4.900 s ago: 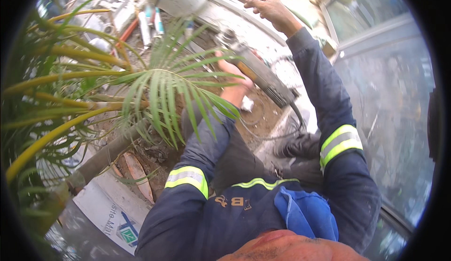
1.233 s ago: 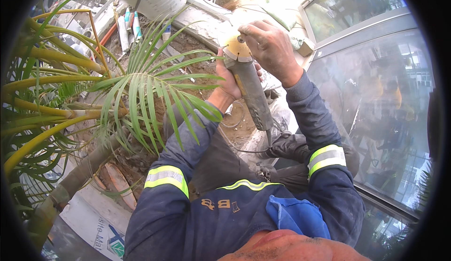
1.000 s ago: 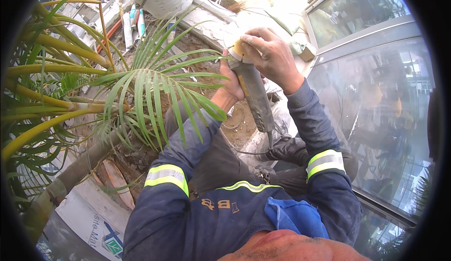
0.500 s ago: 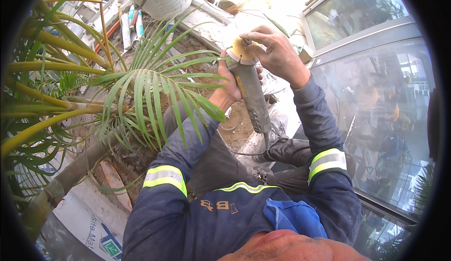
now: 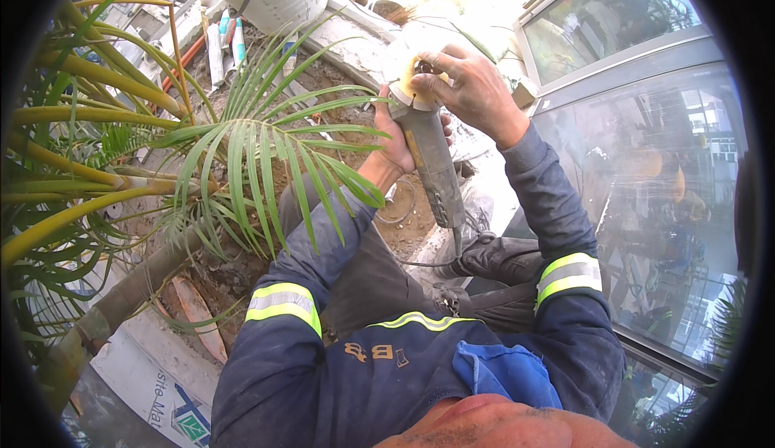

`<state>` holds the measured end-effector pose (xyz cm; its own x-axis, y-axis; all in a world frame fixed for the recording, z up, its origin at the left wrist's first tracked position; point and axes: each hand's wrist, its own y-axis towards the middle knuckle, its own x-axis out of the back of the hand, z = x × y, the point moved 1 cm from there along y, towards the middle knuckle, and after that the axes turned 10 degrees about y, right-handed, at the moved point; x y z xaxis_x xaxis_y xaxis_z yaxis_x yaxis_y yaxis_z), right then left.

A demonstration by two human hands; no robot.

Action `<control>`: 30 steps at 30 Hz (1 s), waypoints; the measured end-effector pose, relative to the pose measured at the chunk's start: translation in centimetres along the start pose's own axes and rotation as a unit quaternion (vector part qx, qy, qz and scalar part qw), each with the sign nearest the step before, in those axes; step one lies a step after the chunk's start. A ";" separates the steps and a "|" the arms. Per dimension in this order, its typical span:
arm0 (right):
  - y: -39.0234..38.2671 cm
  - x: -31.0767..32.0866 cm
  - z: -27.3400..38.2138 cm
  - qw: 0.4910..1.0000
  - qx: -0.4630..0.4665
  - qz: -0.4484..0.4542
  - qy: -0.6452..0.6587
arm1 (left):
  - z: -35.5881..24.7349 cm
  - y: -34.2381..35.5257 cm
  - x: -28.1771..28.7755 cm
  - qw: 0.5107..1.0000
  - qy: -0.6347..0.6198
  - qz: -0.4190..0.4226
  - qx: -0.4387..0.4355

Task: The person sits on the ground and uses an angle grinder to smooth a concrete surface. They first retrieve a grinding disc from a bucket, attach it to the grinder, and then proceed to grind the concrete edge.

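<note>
An angle grinder (image 5: 436, 169) with a dusty grey body is tilted upright in front of me, disc end away and cord end toward my knees. My left hand (image 5: 392, 137) is wrapped round its body just below the head. Facing up is the pale, yellowish cutting disc (image 5: 400, 73), partly washed out by glare. At the disc's centre, the thumb and fingers of my right hand (image 5: 478, 93) are closed round a small dark nut (image 5: 423, 68). The power cord (image 5: 458, 242) leaves the near end and curves by my boot.
Palm fronds (image 5: 266, 137) reach in from the left, close to my left forearm. A white bucket (image 5: 278, 0) stands at the far left, near several tubes (image 5: 216, 52). Along my right runs a framed glass panel (image 5: 646, 198). A printed board (image 5: 153, 383) lies at lower left.
My right hand's fingers have shifted round the nut, and the right forearm has swung slightly outward. The left hand keeps its hold. At the far top, a yellow item has left view and something dark appears.
</note>
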<state>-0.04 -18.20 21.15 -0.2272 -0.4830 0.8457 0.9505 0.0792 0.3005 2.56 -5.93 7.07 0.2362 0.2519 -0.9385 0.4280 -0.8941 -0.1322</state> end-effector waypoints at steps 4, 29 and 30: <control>-0.3 0.6 1.0 0.999 0.006 -0.031 -0.012 | -0.2 -0.1 -0.1 1.000 0.004 0.014 -0.007; 0.2 0.7 0.4 0.997 0.058 -0.033 0.043 | -0.5 -0.2 -0.3 0.999 0.038 -0.013 -0.005; 0.3 0.7 0.4 0.997 0.058 -0.019 0.044 | -0.5 -0.2 -0.2 0.999 0.033 -0.011 -0.007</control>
<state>0.00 -18.18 21.98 -0.2374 -0.5625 0.7920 0.9096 0.1574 0.3845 2.83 -5.66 7.46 0.2838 0.2956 -0.9122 0.4456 -0.8830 -0.1475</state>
